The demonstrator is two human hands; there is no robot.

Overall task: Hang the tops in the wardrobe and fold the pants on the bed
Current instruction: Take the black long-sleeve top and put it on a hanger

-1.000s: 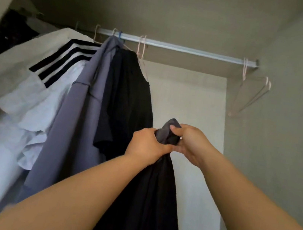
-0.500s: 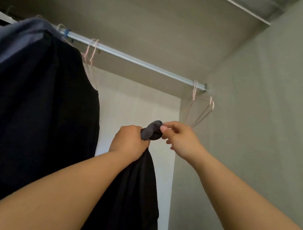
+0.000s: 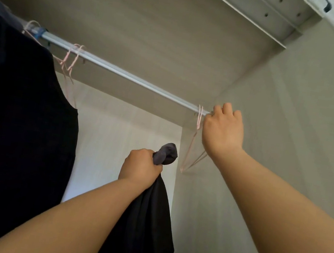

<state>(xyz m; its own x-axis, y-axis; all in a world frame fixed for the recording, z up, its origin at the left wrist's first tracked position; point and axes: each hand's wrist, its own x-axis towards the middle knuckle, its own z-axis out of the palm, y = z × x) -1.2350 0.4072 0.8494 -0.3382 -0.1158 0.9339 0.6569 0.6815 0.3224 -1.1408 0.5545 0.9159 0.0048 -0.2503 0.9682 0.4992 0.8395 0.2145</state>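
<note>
I am looking up into the wardrobe. My left hand [image 3: 140, 167] is shut on the bunched top end of a dark top [image 3: 145, 222], which hangs down below my fist. My right hand [image 3: 223, 129] is raised to the right end of the silver rail [image 3: 126, 75], with its fingers curled around the hook of an empty pink wire hanger [image 3: 198, 118]. The hanger's body [image 3: 188, 156] hangs down beside the right wall, partly behind my wrist.
A black top [image 3: 18, 123] hangs from the rail on the left, with two more pink hanger hooks [image 3: 72, 57] beside it. The wardrobe's right wall [image 3: 290, 147] stands close to my right arm. The rail between the hung clothes and my right hand is bare.
My right hand let go of the dark top and rose to the pink hanger at the rail's right end. My view tilted further up and right. My left hand kept its hold.
</note>
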